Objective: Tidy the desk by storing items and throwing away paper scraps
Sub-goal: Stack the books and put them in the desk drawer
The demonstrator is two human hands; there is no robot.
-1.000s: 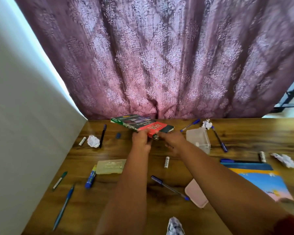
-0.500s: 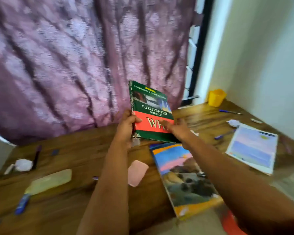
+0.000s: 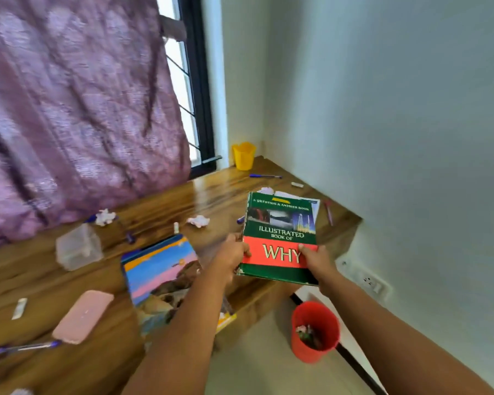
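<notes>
Scraps of crumpled paper lie in the red bin (image 3: 315, 332) on the floor nearest me, just off the counter's (image 3: 69, 280) edge. On the counter I see a pink lid (image 3: 82, 316) lying flat beside a landscape-cover book (image 3: 160, 277), and further back a clear plastic box (image 3: 79, 246), too blurred for me to tell its contents. My left hand (image 3: 230, 256) and right hand (image 3: 315, 259) each grip a lower corner of the green and red book (image 3: 280, 238), held tilted above the counter's right end. Beyond it two paper balls (image 3: 199, 220) sit near pens (image 3: 264, 176). A yellow cup (image 3: 243, 155) stands in the far corner by the window, beside the purple curtain (image 3: 77, 109) and pale wall.
</notes>
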